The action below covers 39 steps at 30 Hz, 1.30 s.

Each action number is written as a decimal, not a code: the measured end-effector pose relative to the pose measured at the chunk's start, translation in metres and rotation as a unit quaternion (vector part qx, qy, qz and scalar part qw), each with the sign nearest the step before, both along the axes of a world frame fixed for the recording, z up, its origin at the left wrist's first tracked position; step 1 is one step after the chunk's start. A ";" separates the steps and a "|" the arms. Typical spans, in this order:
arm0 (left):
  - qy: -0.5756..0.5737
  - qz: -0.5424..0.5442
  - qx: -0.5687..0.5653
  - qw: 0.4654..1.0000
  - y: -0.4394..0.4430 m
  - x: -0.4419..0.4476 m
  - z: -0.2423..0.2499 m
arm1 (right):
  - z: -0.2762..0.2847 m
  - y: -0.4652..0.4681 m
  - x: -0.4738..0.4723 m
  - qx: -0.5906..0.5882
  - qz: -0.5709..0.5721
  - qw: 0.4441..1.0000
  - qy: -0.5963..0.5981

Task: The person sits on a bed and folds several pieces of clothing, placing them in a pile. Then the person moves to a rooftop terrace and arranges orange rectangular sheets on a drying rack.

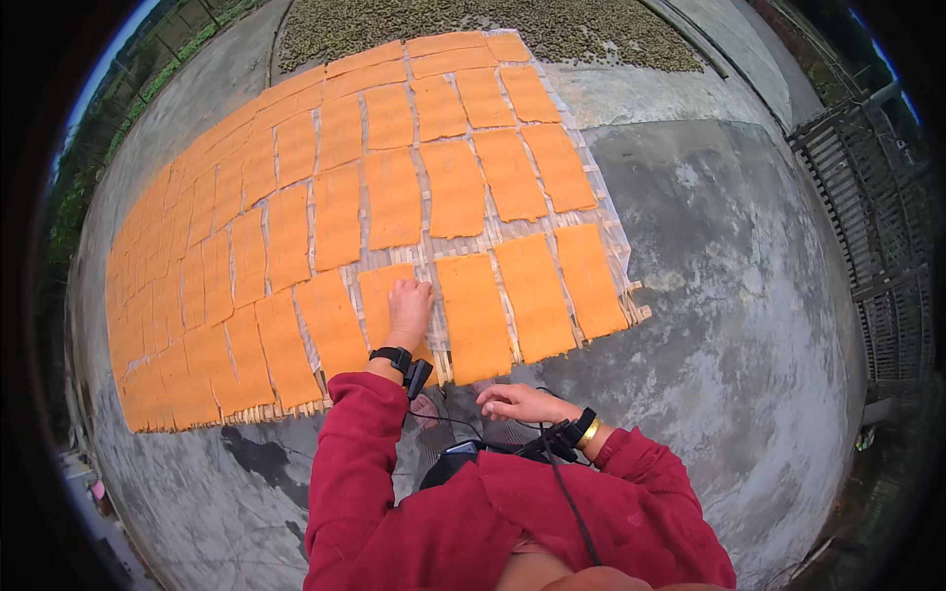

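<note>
Many flat orange sheets, their material unclear, lie in rows on a pale slatted mat [423,255] that is partly covered with thin translucent material. My left hand [411,304] is over one orange sheet [384,284] in the nearest row, its fingers bent at the sheet's right side; whether they pinch the sheet cannot be told. Right of it lies another orange sheet [474,318]. My right hand [517,402] hangs in front of my waist, just off the mat's near edge, with fingers loosely curved and nothing seen in it. Both wrists wear black strapped devices.
Grey concrete [709,244] surrounds the mat. Small greenish-brown pieces [473,26] are spread on the ground beyond it. A slatted fence or gate [879,221] stands at the right. My feet are beneath the near edge, and a black cable [569,495] hangs across my front.
</note>
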State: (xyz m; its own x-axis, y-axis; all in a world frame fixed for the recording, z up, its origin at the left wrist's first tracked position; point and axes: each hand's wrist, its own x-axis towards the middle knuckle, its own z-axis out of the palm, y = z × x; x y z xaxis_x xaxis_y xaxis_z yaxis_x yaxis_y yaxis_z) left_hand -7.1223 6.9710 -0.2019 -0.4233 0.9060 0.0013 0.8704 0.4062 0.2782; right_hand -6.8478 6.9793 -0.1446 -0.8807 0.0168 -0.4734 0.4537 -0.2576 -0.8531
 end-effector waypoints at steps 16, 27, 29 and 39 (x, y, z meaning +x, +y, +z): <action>-0.239 -0.052 0.047 0.968 0.013 0.007 0.040 | 0.011 -0.051 -0.001 0.041 -0.122 0.991 0.020; -0.796 -0.440 0.091 0.405 -0.112 0.031 0.335 | 0.014 -0.100 -0.041 0.023 -0.188 0.982 0.001; -0.814 -0.488 0.056 0.308 -0.130 0.027 0.351 | 0.017 -0.106 -0.047 0.062 -0.196 0.978 -0.024; -0.771 -0.484 0.120 0.396 -0.145 -0.028 0.302 | 0.006 -0.128 -0.068 0.124 -0.312 0.941 -0.037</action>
